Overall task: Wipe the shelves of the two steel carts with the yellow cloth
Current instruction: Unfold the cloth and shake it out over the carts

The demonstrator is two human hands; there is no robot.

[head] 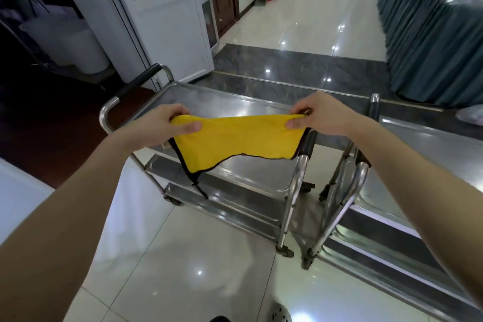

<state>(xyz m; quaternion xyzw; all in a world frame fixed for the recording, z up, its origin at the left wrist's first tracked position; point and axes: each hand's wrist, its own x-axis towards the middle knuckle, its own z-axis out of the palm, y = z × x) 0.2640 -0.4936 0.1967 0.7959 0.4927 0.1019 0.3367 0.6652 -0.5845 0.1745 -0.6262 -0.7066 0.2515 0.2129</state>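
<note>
— So, where is the cloth (pixel 240 138) now?
— It is in the air, stretched between both hands, above the near edge of the left cart (pixel 203 98). It does not touch any shelf. It is yellow with a dark border. Its lower edge hangs loose, and one corner hangs lower on the left side.
— How does the left hand (pixel 167 123) hold it?
— It pinches the upper left corner, with the thumb on the near side and the fingers curled behind the cloth.
— And the right hand (pixel 320 115)?
— The same, on the upper right corner: thumb in front, fingers curled over the top edge. Both arms are bare and reach forward.
— What about the carts?
— Two steel carts stand end to end on a glossy tiled floor (pixel 183 256). The left cart has three shelves, one above the other, and a handle (pixel 138 83) with a black grip at its far left end. The right cart (pixel 431 149) is just beside it, and their end frames almost meet below the right hand. I cannot tell if they touch.
— Anything else around?
— A white door (pixel 167 21) behind the left cart, and a table (pixel 431 34) with a blue skirt far to the right.
</note>
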